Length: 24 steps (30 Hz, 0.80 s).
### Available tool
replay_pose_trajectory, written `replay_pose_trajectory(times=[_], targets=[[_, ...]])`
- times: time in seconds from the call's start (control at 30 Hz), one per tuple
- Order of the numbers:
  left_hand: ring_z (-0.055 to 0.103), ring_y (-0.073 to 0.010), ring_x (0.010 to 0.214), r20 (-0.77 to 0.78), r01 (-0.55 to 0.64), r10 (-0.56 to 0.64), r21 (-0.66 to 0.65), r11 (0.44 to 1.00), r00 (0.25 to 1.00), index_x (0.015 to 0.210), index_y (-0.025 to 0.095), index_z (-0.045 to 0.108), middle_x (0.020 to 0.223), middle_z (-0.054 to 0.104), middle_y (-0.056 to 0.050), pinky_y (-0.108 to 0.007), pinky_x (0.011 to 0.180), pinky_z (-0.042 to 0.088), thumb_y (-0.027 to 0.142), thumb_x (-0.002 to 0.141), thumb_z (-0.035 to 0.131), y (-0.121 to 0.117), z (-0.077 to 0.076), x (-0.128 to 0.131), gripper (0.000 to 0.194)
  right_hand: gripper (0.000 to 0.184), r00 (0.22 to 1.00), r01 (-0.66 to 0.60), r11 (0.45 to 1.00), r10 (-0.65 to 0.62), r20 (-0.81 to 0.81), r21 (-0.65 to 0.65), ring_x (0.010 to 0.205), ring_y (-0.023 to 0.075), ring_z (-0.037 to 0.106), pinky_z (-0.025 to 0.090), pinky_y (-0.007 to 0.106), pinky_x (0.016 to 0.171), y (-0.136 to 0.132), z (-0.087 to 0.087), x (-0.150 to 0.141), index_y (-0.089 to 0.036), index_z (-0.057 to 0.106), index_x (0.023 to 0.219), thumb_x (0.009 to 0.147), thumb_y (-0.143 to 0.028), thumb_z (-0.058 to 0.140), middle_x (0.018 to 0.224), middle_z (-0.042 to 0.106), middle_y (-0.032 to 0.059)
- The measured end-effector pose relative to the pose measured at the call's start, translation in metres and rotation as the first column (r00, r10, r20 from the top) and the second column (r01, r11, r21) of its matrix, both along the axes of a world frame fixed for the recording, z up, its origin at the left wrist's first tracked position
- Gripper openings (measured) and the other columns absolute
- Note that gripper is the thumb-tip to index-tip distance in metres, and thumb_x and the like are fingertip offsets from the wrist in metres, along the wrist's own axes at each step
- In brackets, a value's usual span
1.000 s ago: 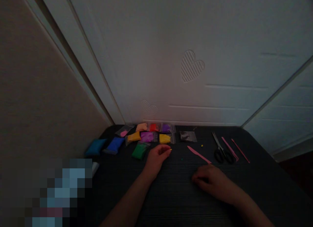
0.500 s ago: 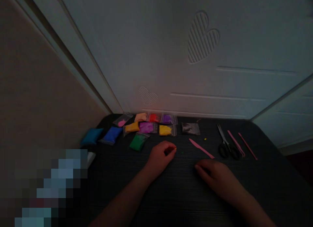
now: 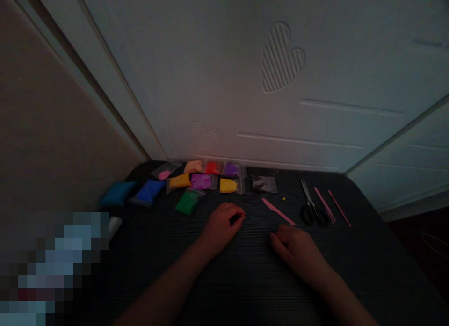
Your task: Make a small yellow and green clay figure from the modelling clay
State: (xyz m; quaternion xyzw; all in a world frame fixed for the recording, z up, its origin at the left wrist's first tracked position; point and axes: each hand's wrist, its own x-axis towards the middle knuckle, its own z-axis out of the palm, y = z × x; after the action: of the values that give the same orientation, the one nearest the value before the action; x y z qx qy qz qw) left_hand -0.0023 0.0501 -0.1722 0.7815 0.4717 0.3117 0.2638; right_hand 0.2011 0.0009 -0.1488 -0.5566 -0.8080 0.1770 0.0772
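Observation:
My left hand (image 3: pixel 224 224) is closed in a pinch above the dark table, its thumb and forefinger together on a tiny yellow bit of clay that barely shows now. Across from it, my right hand (image 3: pixel 295 247) rests with curled fingers, thumb against the forefinger; anything inside is hidden. Just beyond the right hand lies a pink plastic knife (image 3: pixel 278 211). A small yellow crumb of clay (image 3: pixel 284 199) sits past the knife. The green clay bag (image 3: pixel 189 202) is the nearest packet to my left hand, and a yellow clay bag (image 3: pixel 228 185) lies behind that hand.
Black-handled scissors (image 3: pixel 313 206), a pink tool with a looped end (image 3: pixel 324 204) and a thin pink stick (image 3: pixel 339 208) lie at the right. More clay bags, including a blue one (image 3: pixel 149 191), line the back left. A white panel (image 3: pixel 224 83) rises behind the table (image 3: pixel 238 288).
The whole scene has shifted left as the head view turned. My right fingers have curled in slightly more. The left hand keeps its pinch, with the yellow bit less visible.

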Motion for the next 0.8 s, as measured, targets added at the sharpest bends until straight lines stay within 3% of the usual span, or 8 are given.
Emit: replay_pose_trajectory(times=[0.17, 0.37, 0.8], targets=[[0.052, -0.0141, 0.076, 0.002, -0.023, 0.023, -0.035, 0.999, 1.0, 0.079, 0.02, 0.059, 0.078, 0.058, -0.001, -0.026, 0.069, 0.042, 0.022, 0.073, 0.048, 0.0012, 0.0015, -0.0002, 0.012, 0.035, 0.99, -0.131, 0.991, 0.131, -0.06, -0.004, 0.057, 0.008, 0.045, 0.029, 0.023, 0.062, -0.0005, 0.0028, -0.0011, -0.017, 0.05, 0.056, 0.084, -0.028, 0.033, 0.059, 0.049, -0.0025], [0.052, -0.0139, 0.072, 0.007, -0.047, 0.047, -0.07, 0.996, 0.999, 0.078, 0.02, 0.059, 0.073, 0.056, -0.001, -0.025, 0.066, 0.041, 0.023, 0.072, 0.048, -0.0002, 0.0048, -0.0002, 0.013, 0.037, 0.997, -0.018, 1.0, 0.018, -0.075, 0.004, 0.055, 0.0081, 0.045, 0.03, 0.024, 0.064, 0.0015, 0.0027, 0.0062, -0.017, 0.048, 0.054, 0.085, -0.027, 0.03, 0.056, 0.048, -0.0026], [0.052, -0.0137, 0.071, 0.064, -0.055, 0.06, -0.081, 0.995, 0.996, 0.077, 0.02, 0.059, 0.073, 0.055, -0.001, -0.025, 0.066, 0.041, 0.023, 0.073, 0.048, 0.0013, 0.0038, -0.0022, 0.012, 0.033, 0.994, 0.067, 0.991, -0.056, -0.088, 0.119, 0.055, 0.0087, 0.047, 0.031, 0.025, 0.064, 0.005, 0.0003, 0.0077, -0.017, 0.049, 0.052, 0.082, -0.022, 0.036, 0.055, 0.051, -0.0022]])
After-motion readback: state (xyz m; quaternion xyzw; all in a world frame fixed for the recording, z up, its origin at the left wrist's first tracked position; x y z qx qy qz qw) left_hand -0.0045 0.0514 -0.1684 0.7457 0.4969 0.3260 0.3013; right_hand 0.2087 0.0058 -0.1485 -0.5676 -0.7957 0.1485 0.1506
